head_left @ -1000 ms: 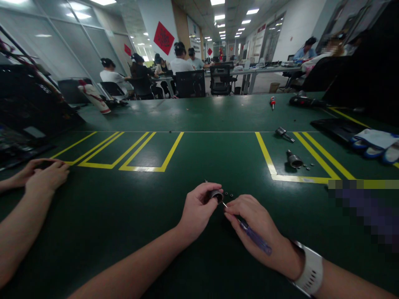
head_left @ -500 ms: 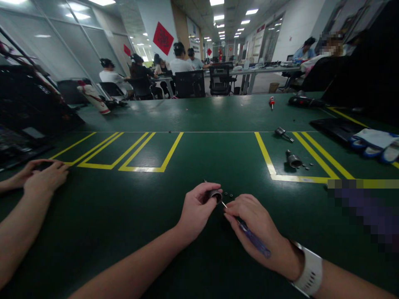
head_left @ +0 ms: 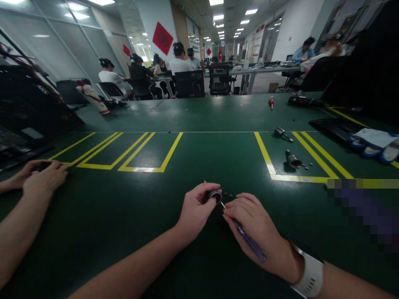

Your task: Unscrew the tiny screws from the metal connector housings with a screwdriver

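Observation:
My left hand [head_left: 195, 209] grips a small dark metal cylinder [head_left: 215, 194] just above the green table [head_left: 199, 116]. My right hand [head_left: 252, 228] holds a thin screwdriver with a blue handle [head_left: 249, 241], and its tip points into the open end of the cylinder. A few tiny black screws [head_left: 228, 194] lie on the table right beside the cylinder. A white watch [head_left: 307, 272] sits on my right wrist.
Two more metal cylinders [head_left: 293, 160] [head_left: 282, 133] and small screws lie inside a yellow-marked area at right. A red-handled screwdriver [head_left: 272, 101] stands farther back. Another person's hands [head_left: 37, 174] rest at left. Gloves [head_left: 374, 141] lie at far right. People sit at desks behind.
My right hand has shifted slightly up and left, bringing the screwdriver closer into the cylinder. The left hand and the other person's hands have barely moved.

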Motion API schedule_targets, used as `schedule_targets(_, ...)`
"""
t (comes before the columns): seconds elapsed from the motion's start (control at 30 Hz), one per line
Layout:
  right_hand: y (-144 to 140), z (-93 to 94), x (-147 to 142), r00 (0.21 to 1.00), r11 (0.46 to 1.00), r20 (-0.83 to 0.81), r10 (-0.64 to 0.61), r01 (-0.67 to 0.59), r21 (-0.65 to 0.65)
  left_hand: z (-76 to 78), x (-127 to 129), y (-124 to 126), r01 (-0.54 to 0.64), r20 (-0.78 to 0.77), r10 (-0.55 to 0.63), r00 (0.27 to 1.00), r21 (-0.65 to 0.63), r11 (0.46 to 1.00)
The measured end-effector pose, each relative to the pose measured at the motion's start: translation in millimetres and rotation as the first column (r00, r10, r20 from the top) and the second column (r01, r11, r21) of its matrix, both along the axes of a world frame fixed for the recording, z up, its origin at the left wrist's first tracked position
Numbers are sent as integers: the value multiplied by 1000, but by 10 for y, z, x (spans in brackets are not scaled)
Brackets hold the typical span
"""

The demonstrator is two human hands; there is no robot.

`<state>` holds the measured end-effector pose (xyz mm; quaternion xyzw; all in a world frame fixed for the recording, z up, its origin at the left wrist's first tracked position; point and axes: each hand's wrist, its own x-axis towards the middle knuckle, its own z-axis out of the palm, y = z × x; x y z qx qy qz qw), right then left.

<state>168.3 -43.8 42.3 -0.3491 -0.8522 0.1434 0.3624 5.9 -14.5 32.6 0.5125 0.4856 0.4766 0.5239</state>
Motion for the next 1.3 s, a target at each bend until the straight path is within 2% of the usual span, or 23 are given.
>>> schedule_targets(0.13,18,-28,12,998,999,-68,0,-4,-53,-8,-7,5,-13,-8,13,1000,-20,1000)
schedule_targets(0.5,28,-107,33,996,999,-84,-37,35,-22,13,0,-25,6,-41,-5,999,31,999)
schedule_targets(0.63,25,-47,77,971,997,-227,-69,63,-33,0,-7,-37,68,-9,-68,998,-5,998)
schedule_targets(0.7,55,-24,123,927,991,-354,-122,93,-98,-29,-14,-42,128,-7,-128,992,-4,992)
schedule_targets(0.8,150,-45,179,829,940,-483,-283,140,-311,-58,-14,-55,209,-39,-208,977,23,978)
schedule_targets(0.87,220,-87,192,778,863,-490,-393,128,-489,-55,-6,-64,234,-59,-231,971,41,971)
schedule_targets(0.93,268,-128,186,752,788,-480,-451,83,-610,-37,4,-72,236,-71,-232,970,53,970)
schedule_targets(1.0,287,-151,174,753,747,-463,-468,57,-663,-17,14,-76,220,-76,-215,974,53,974)
schedule_targets(1.07,286,-155,165,774,730,-429,-465,62,-681,-6,21,-76,206,-74,-203,976,44,978)
schedule_targets(1.3,285,-144,162,797,715,-374,-473,100,-692,-43,13,-64,211,-99,-206,974,49,976)
